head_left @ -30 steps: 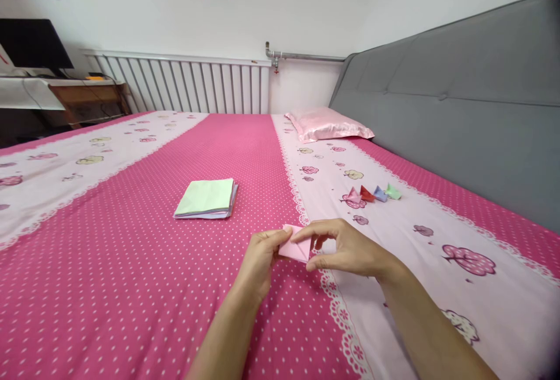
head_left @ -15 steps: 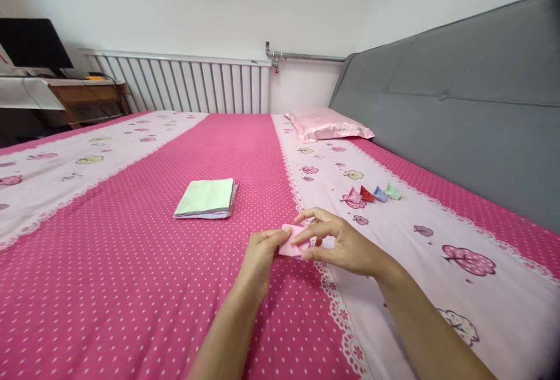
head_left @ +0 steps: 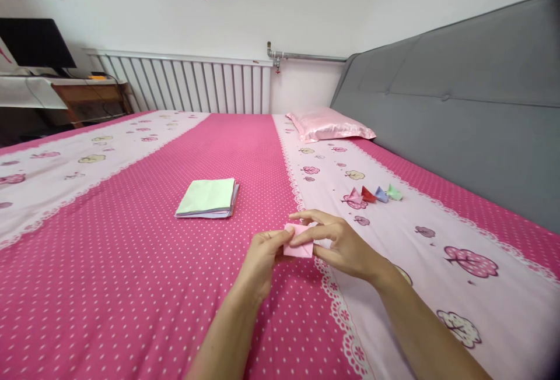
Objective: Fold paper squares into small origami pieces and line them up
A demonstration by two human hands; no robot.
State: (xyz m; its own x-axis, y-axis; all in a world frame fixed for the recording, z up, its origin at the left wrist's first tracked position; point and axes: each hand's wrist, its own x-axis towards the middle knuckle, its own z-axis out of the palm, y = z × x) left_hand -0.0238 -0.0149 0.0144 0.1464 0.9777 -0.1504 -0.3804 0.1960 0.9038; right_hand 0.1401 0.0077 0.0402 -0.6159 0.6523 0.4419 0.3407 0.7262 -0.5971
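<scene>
A small square of folded pink paper (head_left: 301,247) is held just above the bed, a little right of the middle. My left hand (head_left: 261,257) pinches its left side, thumb on top and fingers beneath. My right hand (head_left: 343,243) grips it from the right, with a finger lying over its upper face and the thumb at or under its right edge. Part of the paper is hidden by the fingers. Beyond my right hand stand several small folded paper pieces in a row: a pink one (head_left: 354,196), a red one (head_left: 368,194), a blue one (head_left: 381,194) and a green one (head_left: 394,192).
A stack of square paper sheets (head_left: 206,198), pale green on top, lies on the bed left of my hands. A pink pillow (head_left: 330,125) rests at the far side by the grey headboard (head_left: 459,77). A radiator (head_left: 184,83) lines the wall behind.
My right hand's fingers have come down closer onto the pink paper, and its thumb has shifted toward the right edge. More of the paper's square face shows now.
</scene>
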